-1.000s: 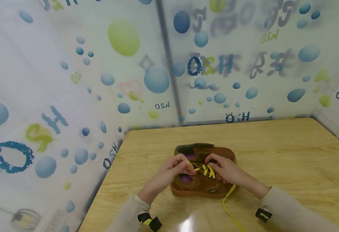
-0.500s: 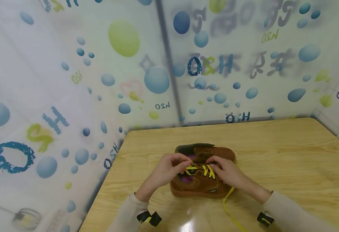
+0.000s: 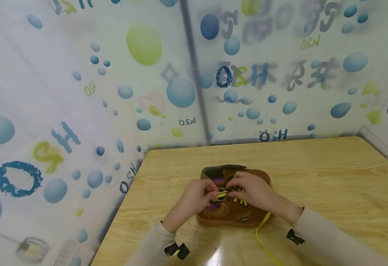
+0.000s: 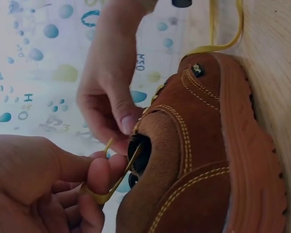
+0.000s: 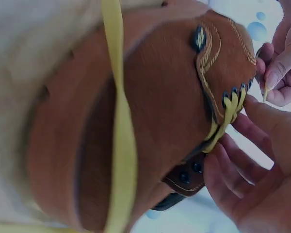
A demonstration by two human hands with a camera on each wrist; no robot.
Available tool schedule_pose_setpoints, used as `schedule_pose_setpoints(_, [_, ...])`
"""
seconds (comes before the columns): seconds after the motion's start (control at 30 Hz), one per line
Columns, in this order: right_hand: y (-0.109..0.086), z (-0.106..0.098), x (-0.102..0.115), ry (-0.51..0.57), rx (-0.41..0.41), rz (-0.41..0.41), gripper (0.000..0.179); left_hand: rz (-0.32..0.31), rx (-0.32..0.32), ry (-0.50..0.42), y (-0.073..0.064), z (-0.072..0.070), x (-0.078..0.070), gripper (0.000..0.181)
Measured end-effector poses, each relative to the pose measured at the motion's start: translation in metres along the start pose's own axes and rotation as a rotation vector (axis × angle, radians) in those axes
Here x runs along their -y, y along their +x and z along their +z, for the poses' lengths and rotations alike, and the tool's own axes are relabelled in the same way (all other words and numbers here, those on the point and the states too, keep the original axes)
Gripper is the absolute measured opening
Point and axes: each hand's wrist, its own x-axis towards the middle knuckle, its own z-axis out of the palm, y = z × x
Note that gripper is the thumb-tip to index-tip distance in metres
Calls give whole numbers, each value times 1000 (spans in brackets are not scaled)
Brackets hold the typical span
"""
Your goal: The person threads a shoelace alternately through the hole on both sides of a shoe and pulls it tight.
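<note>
A brown stitched shoe stands on the table with its toe to the right. Yellow shoelace runs through several of its eyelets. Over the shoe's opening, my left hand pinches a stretch of the lace; the left wrist view shows the lace between curled fingers, leading into the opening. My right hand is at the lacing, thumb and fingers gripping the shoe's upper around the eyelets. The right wrist view has the right hand against the laced edge. The right hand hides part of the lacing.
A long loose lace end trails from the toe toward the near side of the wooden table. Behind the lacing is a brown part with a dark collar; I cannot tell whether it is a second shoe. A patterned curtain encloses the back.
My right hand has slid left along the lacing, close to the left hand. The left hand has stayed near the opening, and the lace between the hands has been drawn up into a short loop.
</note>
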Motion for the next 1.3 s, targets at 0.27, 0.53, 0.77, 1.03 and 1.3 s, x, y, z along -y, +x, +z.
schedule_pose_setpoints(0.27, [8, 0, 9, -254, -30, -164, 6, 4, -9, 130, 1, 11, -1, 10])
schedule_pose_setpoints(0.53, [-8, -3, 8, -36, -33, -74, 9, 64, 36, 197, 7, 12, 2, 11])
schedule_pose_setpoints(0.77, [-12, -1, 8, 35, 53, -69, 17, 119, 104, 154, 10, 8, 8, 11])
schedule_pose_setpoints(1.03, [-14, 6, 5, 56, -13, -62, 22, 103, 160, -11, 15, 4, 18, 12])
schedule_pose_setpoints(1.3, [-17, 9, 3, 92, -70, -100, 23, 67, 195, -68, 18, -1, 18, 12])
